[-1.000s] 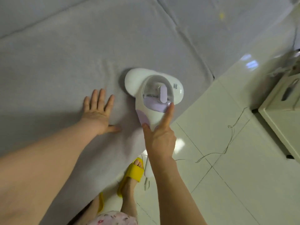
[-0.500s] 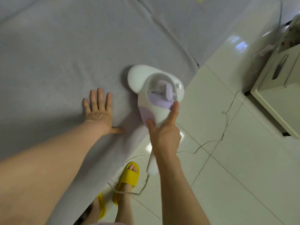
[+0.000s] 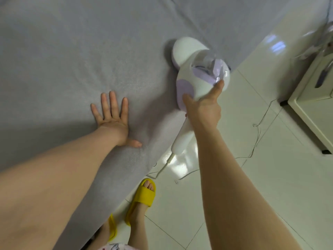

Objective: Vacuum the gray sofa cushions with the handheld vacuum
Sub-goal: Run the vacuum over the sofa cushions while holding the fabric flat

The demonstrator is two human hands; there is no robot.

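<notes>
Grips the handheld vacuum (image 3: 196, 69) by its handle with the right hand (image 3: 203, 109); presses the left hand (image 3: 111, 120) flat, fingers straight, on the gray sofa cushion (image 3: 72, 51) near its front edge; rests the vacuum's head on that edge, right of the left hand, long axis pointing away across the cushion; probably needs a forward push, right hand nearer.
</notes>
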